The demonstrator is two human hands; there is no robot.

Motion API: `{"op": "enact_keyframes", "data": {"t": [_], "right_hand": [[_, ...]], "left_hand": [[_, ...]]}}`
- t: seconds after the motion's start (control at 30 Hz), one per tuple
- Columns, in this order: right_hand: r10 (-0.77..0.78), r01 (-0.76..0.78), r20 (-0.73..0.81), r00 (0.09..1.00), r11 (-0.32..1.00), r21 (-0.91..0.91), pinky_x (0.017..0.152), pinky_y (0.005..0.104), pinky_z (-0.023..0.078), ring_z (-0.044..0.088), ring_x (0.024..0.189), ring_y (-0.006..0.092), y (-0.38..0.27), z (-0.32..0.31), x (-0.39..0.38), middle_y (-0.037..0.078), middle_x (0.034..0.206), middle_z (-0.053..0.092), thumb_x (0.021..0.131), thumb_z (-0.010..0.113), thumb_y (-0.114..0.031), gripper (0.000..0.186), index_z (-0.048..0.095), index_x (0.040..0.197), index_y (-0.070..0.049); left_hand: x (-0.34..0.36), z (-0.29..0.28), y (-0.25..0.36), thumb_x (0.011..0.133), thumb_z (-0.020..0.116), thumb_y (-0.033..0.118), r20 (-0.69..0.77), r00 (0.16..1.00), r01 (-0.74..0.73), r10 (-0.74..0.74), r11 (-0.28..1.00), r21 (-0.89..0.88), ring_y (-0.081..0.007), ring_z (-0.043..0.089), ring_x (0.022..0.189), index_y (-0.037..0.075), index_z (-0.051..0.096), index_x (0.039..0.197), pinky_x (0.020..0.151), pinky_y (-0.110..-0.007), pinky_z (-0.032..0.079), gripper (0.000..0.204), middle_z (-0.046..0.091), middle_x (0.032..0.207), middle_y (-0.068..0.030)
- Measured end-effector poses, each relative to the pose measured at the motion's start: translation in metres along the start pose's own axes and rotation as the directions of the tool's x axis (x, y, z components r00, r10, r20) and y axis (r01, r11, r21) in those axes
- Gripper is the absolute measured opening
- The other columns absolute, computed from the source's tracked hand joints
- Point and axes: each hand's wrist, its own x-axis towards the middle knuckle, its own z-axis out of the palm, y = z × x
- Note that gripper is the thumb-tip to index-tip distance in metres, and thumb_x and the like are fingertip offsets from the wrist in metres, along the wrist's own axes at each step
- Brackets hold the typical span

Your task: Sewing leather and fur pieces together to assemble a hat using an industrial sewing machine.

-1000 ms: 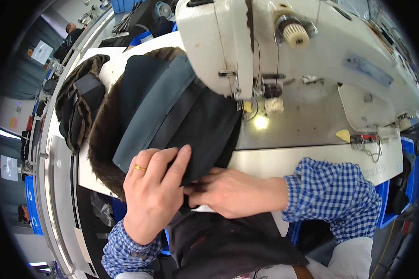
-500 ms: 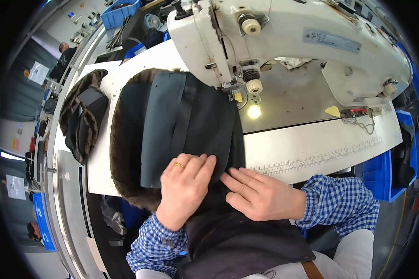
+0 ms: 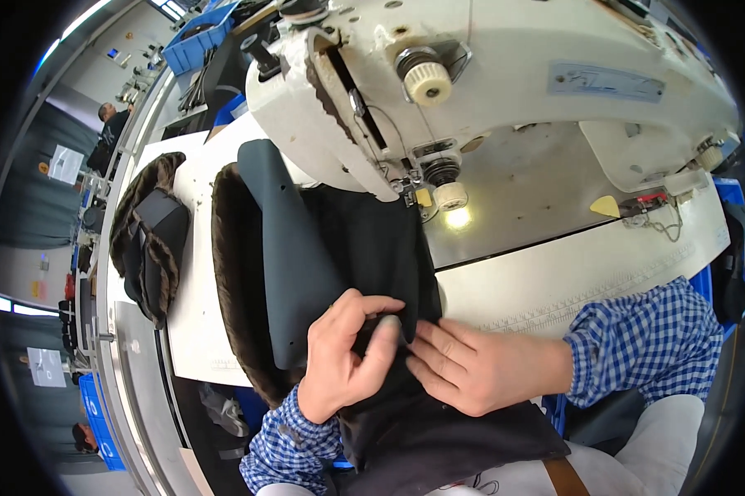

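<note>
A dark fabric piece [image 3: 364, 240] lies partly under the needle area of a white sewing machine [image 3: 505, 74]. On its left side a blue-grey panel [image 3: 294, 264] stands up in a curve, and brown fur [image 3: 234, 273] edges it farther left. My left hand [image 3: 345, 355] pinches the near right edge of the black cloth between thumb and fingers. Close beside it, my right hand [image 3: 463, 368] has its fingers bent together on that same edge; the fingertips are partly hidden by cloth.
Another fur-trimmed dark piece [image 3: 153, 236] rests on the table's left end. A printed ruler scale [image 3: 546, 310] runs along the white tabletop [image 3: 505, 281]. Red-handled snippers [image 3: 645, 202] and a yellow chip [image 3: 606, 206] lie at the right. Blue bins [image 3: 199, 41] stand around.
My left hand has gone from lying on the cloth to pinching its edge. The blue-grey panel has lifted and curved. The view has moved closer to the machine.
</note>
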Motion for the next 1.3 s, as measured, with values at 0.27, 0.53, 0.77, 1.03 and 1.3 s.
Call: {"op": "enact_keyframes", "data": {"t": [0.27, 0.53, 0.77, 1.03, 1.3], "right_hand": [[-0.095, 0.096, -0.054, 0.994, 0.995, 0.036, 0.080, 0.0427, 0.058, 0.073, 0.088, 0.0380, 0.015, -0.010, 0.000, 0.025, 0.092, 0.073, 0.077, 0.060, -0.027, 0.034, 0.067, 0.090, 0.004], [-0.069, 0.072, -0.064, 0.996, 0.996, 0.043, 0.078, 0.0403, 0.059, 0.073, 0.086, 0.0345, 0.003, -0.002, -0.010, 0.020, 0.090, 0.074, 0.078, 0.060, -0.021, 0.029, 0.072, 0.093, 0.002], [-0.057, 0.060, -0.038, 0.998, 0.996, 0.073, 0.083, 0.0414, 0.060, 0.073, 0.086, 0.0343, 0.002, -0.005, -0.010, 0.019, 0.091, 0.073, 0.076, 0.061, -0.024, 0.033, 0.073, 0.093, 0.002], [-0.065, 0.066, -0.032, 0.997, 0.996, 0.056, 0.084, 0.0408, 0.060, 0.073, 0.087, 0.0323, 0.005, -0.006, -0.011, 0.017, 0.090, 0.073, 0.076, 0.061, -0.024, 0.034, 0.074, 0.094, 0.002], [-0.054, 0.055, -0.021, 0.998, 0.997, 0.056, 0.085, 0.0385, 0.059, 0.073, 0.086, 0.0295, 0.005, -0.008, -0.006, 0.017, 0.094, 0.074, 0.078, 0.061, -0.021, 0.031, 0.074, 0.096, 0.001]], "left_hand": [[0.026, -0.021, 0.024, 0.057, 0.076, 0.001, 0.021, 0.980, -0.180, 0.200, 0.831, 0.527, -0.0207, 0.055, 0.060, 0.005, 0.074, 0.104, 0.050, -0.033, 0.046, 0.047, 0.046, 0.074, -0.0062], [0.007, 0.002, 0.008, 0.055, 0.075, 0.011, 0.292, 0.946, -0.284, 0.138, 0.788, 0.547, -0.0180, 0.057, 0.070, 0.005, 0.071, 0.116, 0.053, -0.029, 0.051, 0.061, 0.051, 0.094, -0.0045], [0.002, 0.012, 0.011, 0.048, 0.075, 0.006, 0.221, 0.950, -0.309, 0.220, 0.750, 0.585, -0.0166, 0.060, 0.073, 0.009, 0.075, 0.116, 0.058, -0.028, 0.051, 0.068, 0.066, 0.117, -0.0037], [0.006, 0.018, 0.009, 0.047, 0.071, 0.004, 0.252, 0.937, -0.344, 0.241, 0.749, 0.567, -0.0157, 0.055, 0.066, 0.006, 0.074, 0.115, 0.055, -0.027, 0.050, 0.068, 0.069, 0.127, -0.0042], [0.008, 0.009, 0.008, 0.050, 0.071, 0.009, 0.271, 0.931, -0.352, 0.246, 0.801, 0.484, -0.0169, 0.056, 0.067, 0.003, 0.072, 0.115, 0.057, -0.027, 0.052, 0.066, 0.067, 0.128, -0.0060]]}}
